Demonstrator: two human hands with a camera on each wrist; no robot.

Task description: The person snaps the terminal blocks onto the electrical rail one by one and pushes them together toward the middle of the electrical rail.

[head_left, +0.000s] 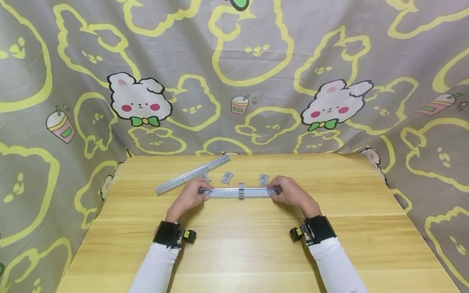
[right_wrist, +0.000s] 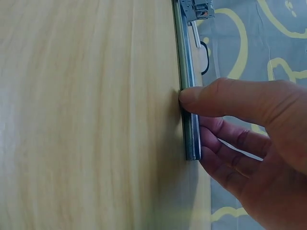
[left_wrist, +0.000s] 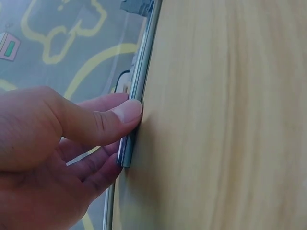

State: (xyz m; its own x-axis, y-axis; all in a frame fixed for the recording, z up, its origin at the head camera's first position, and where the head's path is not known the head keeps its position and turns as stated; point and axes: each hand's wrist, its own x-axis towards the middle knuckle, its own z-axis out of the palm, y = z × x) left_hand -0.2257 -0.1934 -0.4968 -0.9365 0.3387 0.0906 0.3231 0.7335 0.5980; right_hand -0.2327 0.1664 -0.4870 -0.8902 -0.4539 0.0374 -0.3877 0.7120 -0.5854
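My left hand (head_left: pixel 189 195) and right hand (head_left: pixel 291 192) each pinch one end of a slotted metal DIN rail (head_left: pixel 224 193), which lies crosswise between them. Grey terminal blocks (head_left: pixel 241 191) sit close together across the rail near its middle. In the left wrist view, the thumb presses the near edge of the rail (left_wrist: pixel 139 72), with fingers behind it. From the right wrist, the thumb likewise lies on the edge of the rail (right_wrist: pixel 184 62), the other fingers on the far side. A grey terminal block (right_wrist: pixel 197 8) shows at the top there.
A second, longer DIN rail (head_left: pixel 192 175) lies slanted at the back left. Loose grey terminal blocks lie behind the held rail: one in the middle (head_left: pixel 227 178), one to the right (head_left: pixel 263 179), and one partly hidden by the left hand (head_left: pixel 206 177). A patterned curtain (head_left: pixel 271 101) borders the wooden table (head_left: pixel 242 252).
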